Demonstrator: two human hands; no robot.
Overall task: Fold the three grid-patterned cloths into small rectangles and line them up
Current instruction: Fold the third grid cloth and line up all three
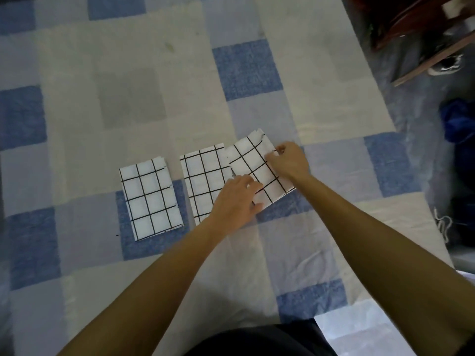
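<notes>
Three folded cloths on checked bedsheet

You're in a home bedroom: a blue-and-white checked bedsheet covers the bed, with wooden furniture and shoes alongside.

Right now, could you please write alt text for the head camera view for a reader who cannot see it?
Two bare hands, left hand and right hand, adjust a tilted folded grid cloth on a blue-checked bedsheet. It slightly overlaps the middle cloth; the left cloth lies apart.
</notes>
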